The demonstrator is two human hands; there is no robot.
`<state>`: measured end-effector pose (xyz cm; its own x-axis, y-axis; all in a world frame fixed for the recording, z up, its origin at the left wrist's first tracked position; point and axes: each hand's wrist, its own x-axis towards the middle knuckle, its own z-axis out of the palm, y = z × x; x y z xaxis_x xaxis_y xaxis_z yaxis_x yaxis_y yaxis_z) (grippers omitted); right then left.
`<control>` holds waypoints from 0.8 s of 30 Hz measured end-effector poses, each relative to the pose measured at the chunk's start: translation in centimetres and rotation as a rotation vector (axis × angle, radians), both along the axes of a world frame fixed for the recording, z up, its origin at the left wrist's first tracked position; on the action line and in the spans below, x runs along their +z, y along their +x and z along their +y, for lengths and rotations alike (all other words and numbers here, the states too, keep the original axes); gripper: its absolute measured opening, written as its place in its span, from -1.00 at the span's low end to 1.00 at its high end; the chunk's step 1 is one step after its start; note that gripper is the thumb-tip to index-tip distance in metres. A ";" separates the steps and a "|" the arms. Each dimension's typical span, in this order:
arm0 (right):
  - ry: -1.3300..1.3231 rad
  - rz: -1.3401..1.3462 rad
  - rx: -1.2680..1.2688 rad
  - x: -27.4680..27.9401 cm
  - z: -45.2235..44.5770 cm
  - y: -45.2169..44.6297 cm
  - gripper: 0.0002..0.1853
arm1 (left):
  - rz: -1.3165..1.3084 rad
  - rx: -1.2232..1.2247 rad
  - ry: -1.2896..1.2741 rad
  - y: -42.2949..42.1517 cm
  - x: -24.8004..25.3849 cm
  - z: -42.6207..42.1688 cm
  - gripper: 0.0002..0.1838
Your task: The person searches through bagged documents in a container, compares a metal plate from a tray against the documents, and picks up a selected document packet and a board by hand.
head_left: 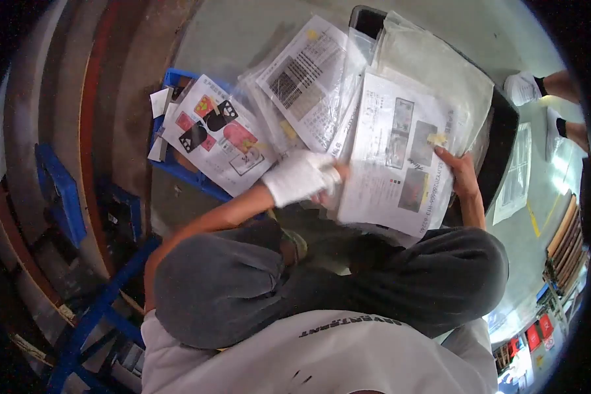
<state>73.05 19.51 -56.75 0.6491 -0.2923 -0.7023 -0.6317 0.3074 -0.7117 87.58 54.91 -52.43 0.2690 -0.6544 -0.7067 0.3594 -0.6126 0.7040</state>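
My right hand is bare and grips the right edge of a printed sheet in a clear plastic sleeve, thumb on top and the other fingers hidden. Under this sheet lie more plastic sleeves. My left hand, in a white fingerless glove, is at the sheet's lower left edge; its fingers are smeared by motion, so their grip is unclear. Left of it, a sheet with red and black pictures rests on a blue crate. Another sleeved sheet with a dark block of print leans between them.
A black bin stands under the sleeves at the right. Beyond it, a clear bag lies on the floor near another person's white shoes. Blue metal framing and brown beams line the left side.
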 end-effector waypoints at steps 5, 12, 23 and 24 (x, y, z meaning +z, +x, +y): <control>0.072 -0.042 -0.116 -1.4 -1.2 -1.2 -0.54 | -0.053 0.320 0.246 3.6 -4.7 5.0 -0.57; 0.082 0.038 -0.084 -2.5 -2.0 -1.7 -0.51 | 0.372 0.842 -0.030 3.1 -6.3 3.4 -0.65; 0.101 -0.040 -0.164 -2.0 -1.4 -2.1 -0.49 | -0.828 0.571 0.071 7.1 -0.1 7.2 -0.78; 0.105 -0.018 -0.152 -2.1 -1.6 -2.3 -0.48 | -1.001 0.595 0.030 8.5 1.8 8.2 -0.80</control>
